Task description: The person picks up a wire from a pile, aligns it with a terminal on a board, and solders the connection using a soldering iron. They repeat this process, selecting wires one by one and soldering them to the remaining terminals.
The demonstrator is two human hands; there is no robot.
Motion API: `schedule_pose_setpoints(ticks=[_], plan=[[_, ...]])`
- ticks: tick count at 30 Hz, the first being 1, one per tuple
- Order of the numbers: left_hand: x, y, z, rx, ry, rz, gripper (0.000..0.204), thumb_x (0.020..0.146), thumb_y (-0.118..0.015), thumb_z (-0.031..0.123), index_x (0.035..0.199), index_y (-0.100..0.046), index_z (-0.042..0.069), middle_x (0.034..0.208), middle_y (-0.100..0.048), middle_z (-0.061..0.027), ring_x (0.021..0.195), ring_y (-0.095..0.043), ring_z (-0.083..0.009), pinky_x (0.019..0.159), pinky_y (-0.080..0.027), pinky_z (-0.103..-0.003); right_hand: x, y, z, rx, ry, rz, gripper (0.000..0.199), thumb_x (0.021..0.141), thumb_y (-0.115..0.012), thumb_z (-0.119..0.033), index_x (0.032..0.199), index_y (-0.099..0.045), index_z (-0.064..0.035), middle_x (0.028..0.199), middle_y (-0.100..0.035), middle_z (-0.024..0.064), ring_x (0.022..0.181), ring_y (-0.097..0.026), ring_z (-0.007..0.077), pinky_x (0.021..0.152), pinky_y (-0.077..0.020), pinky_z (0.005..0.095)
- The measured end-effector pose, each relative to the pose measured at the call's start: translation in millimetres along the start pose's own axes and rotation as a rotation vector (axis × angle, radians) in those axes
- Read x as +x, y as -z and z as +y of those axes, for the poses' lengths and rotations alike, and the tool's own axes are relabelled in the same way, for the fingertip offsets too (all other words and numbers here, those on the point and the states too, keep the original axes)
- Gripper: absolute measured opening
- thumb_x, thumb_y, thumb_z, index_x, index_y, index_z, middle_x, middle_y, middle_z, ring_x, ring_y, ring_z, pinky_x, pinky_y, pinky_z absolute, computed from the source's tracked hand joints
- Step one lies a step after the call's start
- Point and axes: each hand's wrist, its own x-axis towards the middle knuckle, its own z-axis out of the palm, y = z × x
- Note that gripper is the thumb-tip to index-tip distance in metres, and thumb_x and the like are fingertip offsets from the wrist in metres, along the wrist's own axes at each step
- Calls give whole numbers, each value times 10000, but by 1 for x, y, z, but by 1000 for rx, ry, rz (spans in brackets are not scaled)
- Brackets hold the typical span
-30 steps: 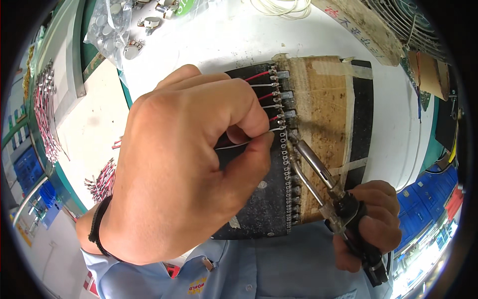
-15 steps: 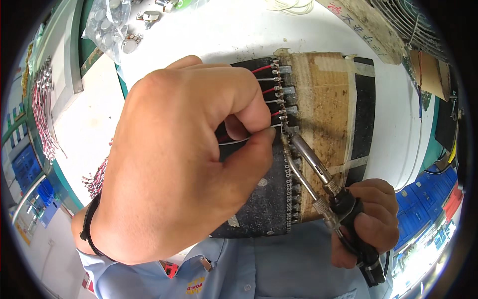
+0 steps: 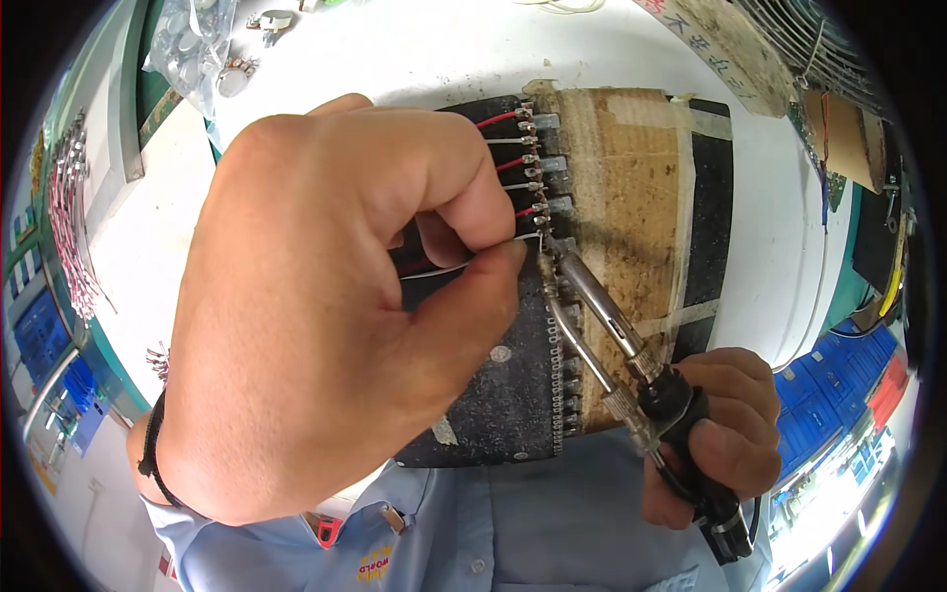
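The left hand (image 3: 316, 316) pinches a white wire (image 3: 436, 272) near the two o'clock edge of the black board (image 3: 483, 409); light and bendy, it seems best held close to its end. At four o'clock, the right hand (image 3: 728, 424) grips the stiff soldering iron (image 3: 600, 302), probably hot-tipped.

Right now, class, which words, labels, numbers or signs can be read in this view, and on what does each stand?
Wooden board, upper right: handwritten characters, red and dark; not quoted here.
Light blue shirt: small red-and-yellow chest lettering; not quoted here.
Any other markings: too small or blurred to read.
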Motion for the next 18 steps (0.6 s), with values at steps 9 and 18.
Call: schedule_pose_setpoints(ticks=[9, 18], plan=[[1, 2, -1, 28, -12, -38, 137, 671, -721, -71, 672, -620, 21, 648, -595, -14, 610, -472, -80, 588, -364, -239, -1, 5, -1, 20, -10, -42, 564, 908, -525, -563, 1088, -484, -29, 621, -571, 75, 557, -595, 244, 498, -487, 364], [0, 1, -3, 7, 9, -17, 133, 665, -724, -66, 674, -626, 22, 648, -584, -10, 599, -454, -76, 570, -347, -235, 1, 5, -1, 18, -45, -23, 516, 899, -575, -531, 1082, -504, -54, 587, -581, 26, 532, -624, 219, 495, -508, 328]])
